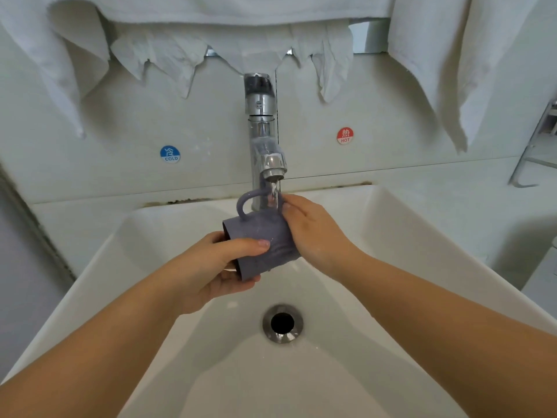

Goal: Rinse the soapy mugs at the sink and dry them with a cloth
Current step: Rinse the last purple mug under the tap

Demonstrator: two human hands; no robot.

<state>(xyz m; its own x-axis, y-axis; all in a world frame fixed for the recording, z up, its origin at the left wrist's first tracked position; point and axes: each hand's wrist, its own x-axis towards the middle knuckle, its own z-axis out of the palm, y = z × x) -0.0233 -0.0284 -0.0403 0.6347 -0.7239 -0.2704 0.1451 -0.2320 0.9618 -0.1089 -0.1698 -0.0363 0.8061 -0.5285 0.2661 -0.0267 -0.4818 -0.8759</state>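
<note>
left hand (215, 268) around mug (262, 239) rim, right hand (313, 229) against base

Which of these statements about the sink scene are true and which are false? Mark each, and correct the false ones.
1. Water runs from the tap onto the purple mug. True.
2. The mug stands upright on the sink floor. False: it is held on its side above the basin, handle up.
3. The left hand grips the mug near its open end. True.
4. The red HOT sticker is left of the tap. False: it is on the right; the blue COLD sticker is on the left.
5. The right hand holds a cloth. False: it is against the mug's base.
</note>
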